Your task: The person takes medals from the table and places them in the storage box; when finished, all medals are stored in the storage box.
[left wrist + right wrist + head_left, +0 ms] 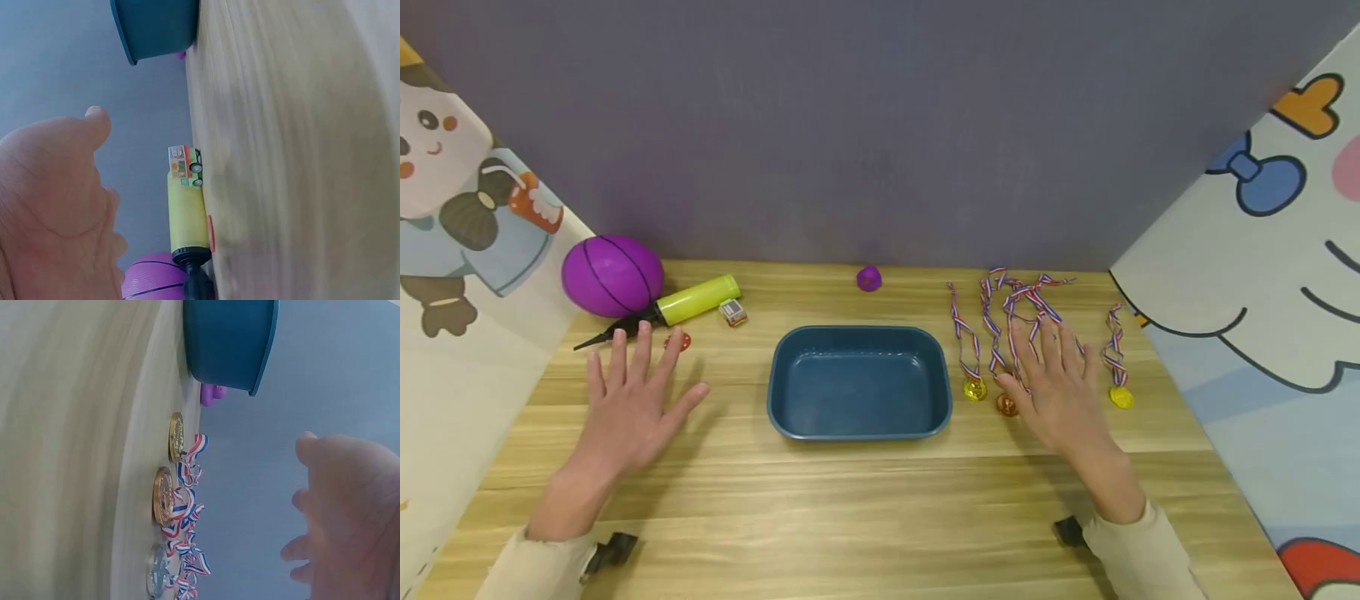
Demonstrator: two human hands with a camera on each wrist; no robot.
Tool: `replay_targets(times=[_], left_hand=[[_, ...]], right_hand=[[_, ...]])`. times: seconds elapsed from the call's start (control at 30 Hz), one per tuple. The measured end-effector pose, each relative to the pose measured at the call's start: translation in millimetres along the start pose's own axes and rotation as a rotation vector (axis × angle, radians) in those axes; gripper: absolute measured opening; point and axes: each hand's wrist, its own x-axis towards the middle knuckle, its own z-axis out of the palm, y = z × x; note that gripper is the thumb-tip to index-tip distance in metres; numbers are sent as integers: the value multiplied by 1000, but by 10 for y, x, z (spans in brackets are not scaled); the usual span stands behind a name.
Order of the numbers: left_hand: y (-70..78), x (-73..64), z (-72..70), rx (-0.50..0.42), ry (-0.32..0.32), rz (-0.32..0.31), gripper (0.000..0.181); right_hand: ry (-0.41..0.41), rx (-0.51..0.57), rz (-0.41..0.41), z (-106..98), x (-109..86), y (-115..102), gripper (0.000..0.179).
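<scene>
My left hand (628,417) is held over the table with fingers spread and holds nothing. Beyond its fingertips lie a yellow-green hand pump (698,300) with a black nozzle, a purple ball (613,275) with black lines, a small car-printed piece (733,312) and a red spotted piece (684,342). My right hand (1063,404), also spread and holding nothing, hovers over medals on striped ribbons. A gold medal (974,389) and a bronze medal (1007,405) lie left of it, another gold medal (1122,397) right. The silver medal (159,572) shows in the right wrist view; my hand hides it from above.
Between the hands stands a dark blue rectangular basin (859,435) with nothing in it. Behind it, a small purple object (868,278) sits near the grey back panel (880,133). Cartoon-printed side walls (1247,333) border the wooden table (850,517).
</scene>
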Motion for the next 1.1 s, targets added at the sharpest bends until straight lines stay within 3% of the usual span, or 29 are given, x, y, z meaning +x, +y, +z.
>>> replay_targets(times=[0.17, 0.4, 0.6, 0.83, 1.1], left_hand=[[54, -58, 66, -84, 28, 11, 83], [199, -90, 195, -279, 95, 5, 79], [377, -100, 282, -456, 67, 20, 80], [557, -73, 410, -646, 20, -31, 76], [616, -98, 695, -850, 93, -62, 73]], right_hand=[[91, -10, -25, 66, -16, -6, 73], [274, 44, -64, 178, -37, -59, 77], [366, 142, -74, 242, -22, -129, 60], [411, 247, -22, 333, -18, -201, 61], [362, 301, 100, 429, -47, -274, 49]])
